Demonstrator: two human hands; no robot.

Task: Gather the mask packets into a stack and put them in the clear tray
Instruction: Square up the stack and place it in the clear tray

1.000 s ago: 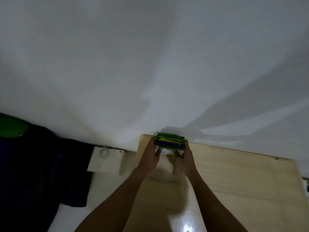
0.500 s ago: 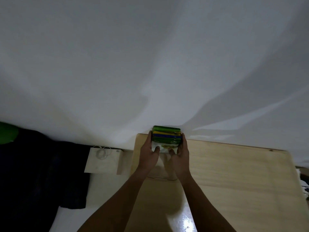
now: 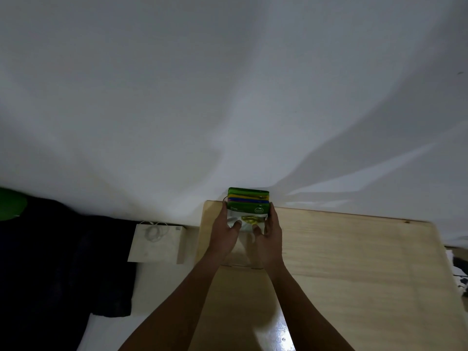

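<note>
A stack of mask packets (image 3: 248, 204), with green, yellow and blue top edges and a white front, stands upright at the far left corner of the wooden table (image 3: 342, 262). My left hand (image 3: 225, 234) grips its left side and my right hand (image 3: 269, 239) grips its right side, thumbs pressed on the front packet. The clear tray (image 3: 243, 262) lies under and between my hands. Its near rim shows faintly; whether the stack's lower part is inside it is hidden.
A white paper bag (image 3: 157, 243) with cord handles stands on the floor left of the table. Dark cloth (image 3: 50, 262) covers the far left. A white wall rises right behind the table's far edge.
Both hands have straightened the packets into a neater upright stack, and the fanned edges have closed up. The stack has stayed at the far left corner, over the tray.
</note>
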